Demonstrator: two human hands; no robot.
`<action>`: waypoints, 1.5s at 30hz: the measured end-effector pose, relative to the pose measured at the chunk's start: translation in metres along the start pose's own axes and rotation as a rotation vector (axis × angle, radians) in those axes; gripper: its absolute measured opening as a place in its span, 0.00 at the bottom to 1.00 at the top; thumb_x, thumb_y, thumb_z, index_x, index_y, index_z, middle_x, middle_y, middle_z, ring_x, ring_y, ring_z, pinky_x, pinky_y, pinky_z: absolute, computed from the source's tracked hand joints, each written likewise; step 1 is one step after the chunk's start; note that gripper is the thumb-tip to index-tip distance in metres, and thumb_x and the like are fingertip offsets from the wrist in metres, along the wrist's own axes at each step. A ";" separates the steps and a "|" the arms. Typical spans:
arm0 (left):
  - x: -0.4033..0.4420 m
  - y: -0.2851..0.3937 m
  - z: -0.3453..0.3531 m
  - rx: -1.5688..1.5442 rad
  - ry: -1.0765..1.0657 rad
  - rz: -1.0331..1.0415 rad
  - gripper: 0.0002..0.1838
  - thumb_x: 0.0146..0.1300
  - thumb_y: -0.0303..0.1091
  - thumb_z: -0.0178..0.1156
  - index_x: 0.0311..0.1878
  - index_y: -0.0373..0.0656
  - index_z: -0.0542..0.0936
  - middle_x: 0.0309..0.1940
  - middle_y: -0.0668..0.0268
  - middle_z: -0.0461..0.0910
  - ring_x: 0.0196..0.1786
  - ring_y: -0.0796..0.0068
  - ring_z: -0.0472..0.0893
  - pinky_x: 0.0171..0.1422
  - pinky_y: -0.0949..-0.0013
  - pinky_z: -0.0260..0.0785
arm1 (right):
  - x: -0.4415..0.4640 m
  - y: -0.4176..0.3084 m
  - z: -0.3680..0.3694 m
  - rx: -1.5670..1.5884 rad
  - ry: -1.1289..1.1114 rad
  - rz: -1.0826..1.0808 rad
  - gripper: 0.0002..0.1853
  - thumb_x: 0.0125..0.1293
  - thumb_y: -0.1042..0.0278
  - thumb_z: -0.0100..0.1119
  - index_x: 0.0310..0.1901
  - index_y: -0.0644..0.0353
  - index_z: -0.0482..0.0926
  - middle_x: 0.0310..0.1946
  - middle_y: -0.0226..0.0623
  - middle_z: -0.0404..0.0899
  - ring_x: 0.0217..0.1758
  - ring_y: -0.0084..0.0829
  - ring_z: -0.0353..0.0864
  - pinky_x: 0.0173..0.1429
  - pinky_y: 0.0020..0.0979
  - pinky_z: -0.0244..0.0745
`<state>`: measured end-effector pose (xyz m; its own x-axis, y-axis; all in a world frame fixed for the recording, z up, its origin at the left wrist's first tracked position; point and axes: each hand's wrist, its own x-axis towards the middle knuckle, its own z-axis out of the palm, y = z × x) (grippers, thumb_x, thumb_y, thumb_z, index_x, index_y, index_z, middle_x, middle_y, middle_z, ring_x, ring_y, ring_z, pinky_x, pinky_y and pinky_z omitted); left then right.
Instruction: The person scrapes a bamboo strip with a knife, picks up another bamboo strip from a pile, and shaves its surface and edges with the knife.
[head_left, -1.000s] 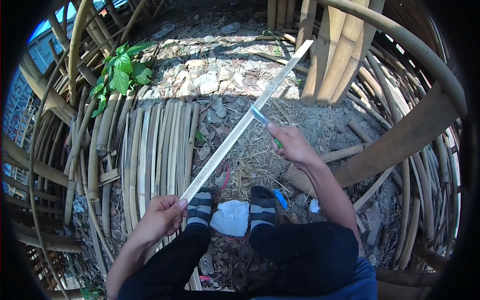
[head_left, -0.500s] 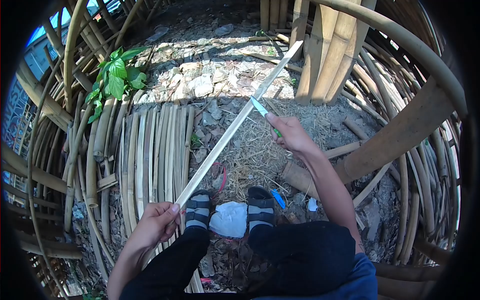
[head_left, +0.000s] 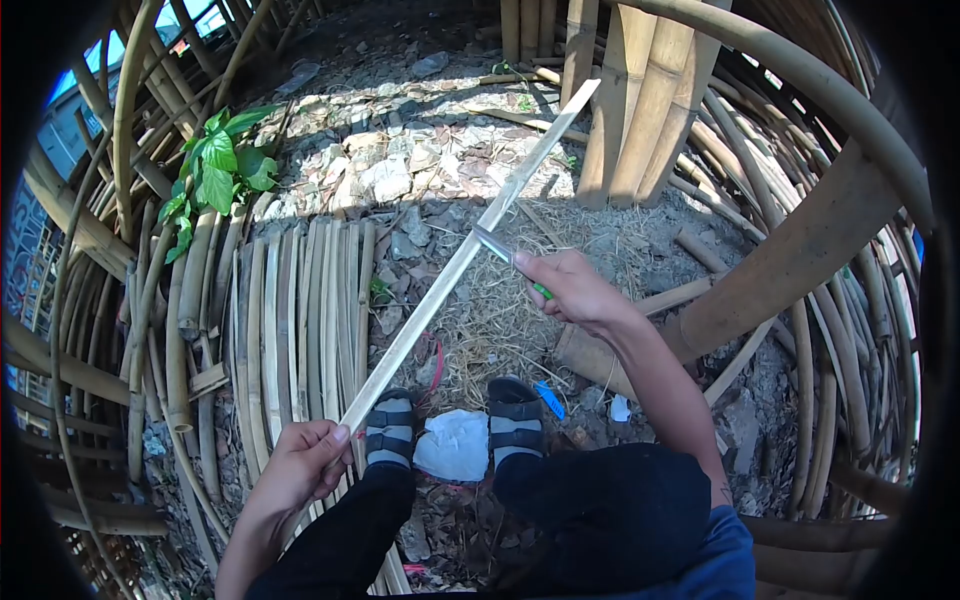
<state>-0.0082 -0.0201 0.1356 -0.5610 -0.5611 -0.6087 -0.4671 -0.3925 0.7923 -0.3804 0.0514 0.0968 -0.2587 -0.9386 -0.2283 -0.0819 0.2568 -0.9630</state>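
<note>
A long, pale bamboo strip (head_left: 425, 305) slants from the lower left up to the upper right in front of me. My left hand (head_left: 300, 462) pinches its lower end between thumb and fingers, beside my left foot. In my right hand (head_left: 570, 290) is a knife (head_left: 493, 243) with a green handle, partly covered by the fingers. Its blade meets the strip's edge near the middle, and the strip's far end juts out unsupported beyond it.
Split bamboo strips (head_left: 300, 310) lie side by side at the left, near a leafy green plant (head_left: 218, 170). Thick bamboo poles (head_left: 650, 100) stand at the upper right. A white crumpled sheet (head_left: 453, 445) lies between my sandals, with a blue scrap (head_left: 551, 400) nearby.
My right hand and the knife have moved down and left along the strip, toward my left hand. The left hand keeps its hold; the view has shifted slightly.
</note>
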 end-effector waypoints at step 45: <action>0.029 -0.010 0.008 0.676 0.402 0.399 0.11 0.63 0.31 0.62 0.44 0.32 0.81 0.28 0.53 0.79 0.31 0.63 0.78 0.36 0.61 0.68 | -0.013 0.049 0.128 0.350 -0.413 0.046 0.20 0.79 0.52 0.41 0.39 0.61 0.73 0.20 0.24 0.65 0.21 0.16 0.64 0.24 0.20 0.59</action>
<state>-0.0252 -0.0266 0.1100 -0.5450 -0.8282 -0.1306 -0.6636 0.3309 0.6710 -0.2577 0.0468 0.0339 0.1514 -0.9587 -0.2409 0.2647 0.2741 -0.9246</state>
